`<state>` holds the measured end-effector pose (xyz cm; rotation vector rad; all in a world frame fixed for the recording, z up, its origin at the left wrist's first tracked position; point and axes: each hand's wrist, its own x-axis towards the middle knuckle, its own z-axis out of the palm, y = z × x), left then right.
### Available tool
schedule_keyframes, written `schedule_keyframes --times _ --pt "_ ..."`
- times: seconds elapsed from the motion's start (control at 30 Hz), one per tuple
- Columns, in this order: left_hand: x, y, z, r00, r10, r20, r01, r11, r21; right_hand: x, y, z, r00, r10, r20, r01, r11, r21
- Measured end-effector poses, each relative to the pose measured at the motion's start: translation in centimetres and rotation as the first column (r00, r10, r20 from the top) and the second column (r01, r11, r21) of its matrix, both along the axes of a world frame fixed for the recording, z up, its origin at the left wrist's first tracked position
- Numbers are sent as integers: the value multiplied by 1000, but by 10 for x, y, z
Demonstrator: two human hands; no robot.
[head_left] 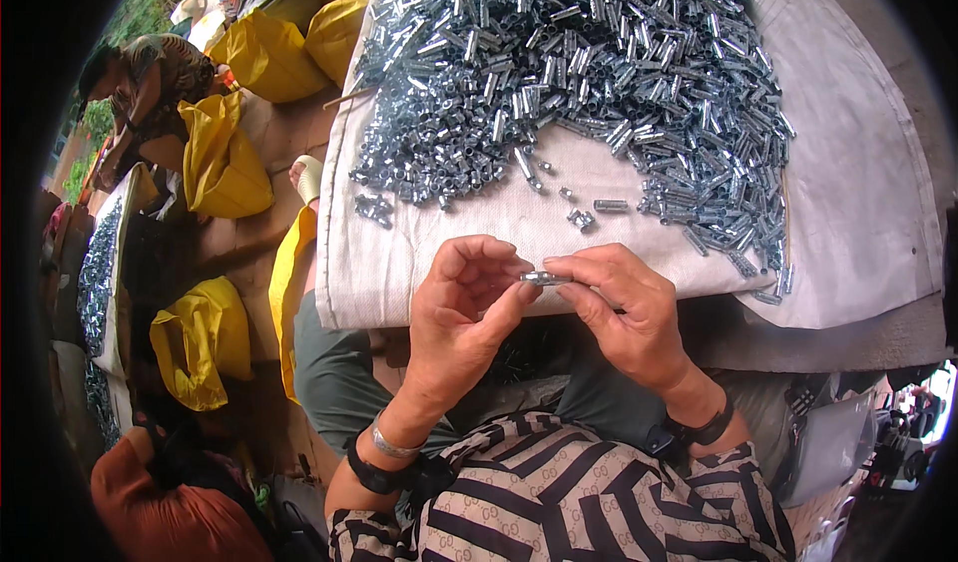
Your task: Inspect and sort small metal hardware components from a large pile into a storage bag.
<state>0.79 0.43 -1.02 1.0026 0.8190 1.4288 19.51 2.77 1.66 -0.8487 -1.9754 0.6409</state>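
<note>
Just in front of the table's near edge, I hold a small shiny metal sleeve [544,278] level between both hands. The thumb and a finger of my left hand [464,302] pinch its left end, while the other fingers curl loosely. At its right end, my right hand [634,307] pinches with thumb and forefinger. Whether the sleeve is one piece or two joined parts is too small to tell. Beyond my hands lies a big heap of slotted metal sleeves [639,73]. Short ring-like metal pieces [429,158] are gathered at its left. A single sleeve [611,206] and a small cluster of pieces [582,221] lie nearer me.
White woven cloth [848,163] covers the table. Yellow sacks [225,158] stand on the brick floor to the left, one yellow bag [205,342] nearer. Another person [150,93] sits at far left by a second metal-laden table [98,273]; an orange-sleeved person [165,502] is lower left.
</note>
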Motion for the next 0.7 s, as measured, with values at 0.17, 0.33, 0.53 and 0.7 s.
schedule_keyframes --times 0.17,0.33,0.53,0.7 --pt "-1 -2 0 981 54 -189 -36 994 99 1 -2 -1 999 -13 -36 9 995 -98" --pt "-12 3 4 981 -76 -178 85 995 45 11 4 -3 996 89 -22 -91 988 -121" --pt "-35 13 12 716 -679 163 696 714 -80 21 6 13 844 405 -351 -534 583 -612" --pt "-41 12 30 709 -697 -107 634 697 -337 22 18 4 790 580 -199 -600 663 -447"
